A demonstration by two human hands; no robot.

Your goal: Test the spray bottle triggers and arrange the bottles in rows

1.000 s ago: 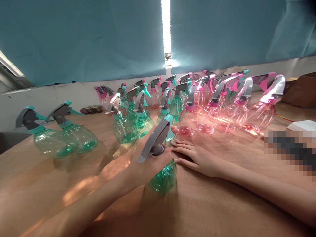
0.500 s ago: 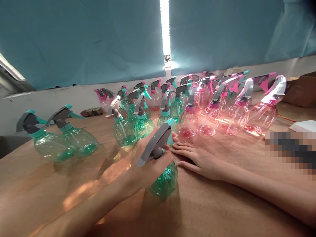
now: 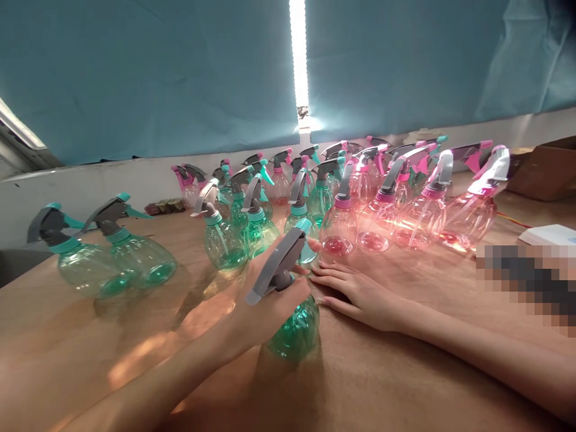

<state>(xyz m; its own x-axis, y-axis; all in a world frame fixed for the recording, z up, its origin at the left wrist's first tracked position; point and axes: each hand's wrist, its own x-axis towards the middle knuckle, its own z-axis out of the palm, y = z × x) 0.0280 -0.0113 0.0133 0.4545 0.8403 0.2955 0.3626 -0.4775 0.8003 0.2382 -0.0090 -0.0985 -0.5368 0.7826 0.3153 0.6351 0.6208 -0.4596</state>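
My left hand [image 3: 265, 306] is wrapped round the neck of a green spray bottle [image 3: 294, 333] with a grey and turquoise trigger head. This bottle stands upright on the brown table [image 3: 378, 384], and my fingers partly hide its collar. My right hand [image 3: 351, 292] lies flat on the table just right of the bottle, fingers stretched out and holding nothing. Just beyond my hands stand a green spray bottle [image 3: 261, 231] with a turquoise collar and a pink spray bottle [image 3: 337, 231] with a pink collar.
Two green spray bottles [image 3: 146, 258] stand apart at the left. Several pink and green ones crowd the back, with clear pink bottles [image 3: 420, 219] at the right. A cardboard box [image 3: 546, 171] and a white object [image 3: 549, 234] sit at the right edge. Teal cloth [image 3: 157, 72] hangs behind.
The view has shifted slightly, so the scene sits a little further left. Both hands keep their places, the left still round the green spray bottle.
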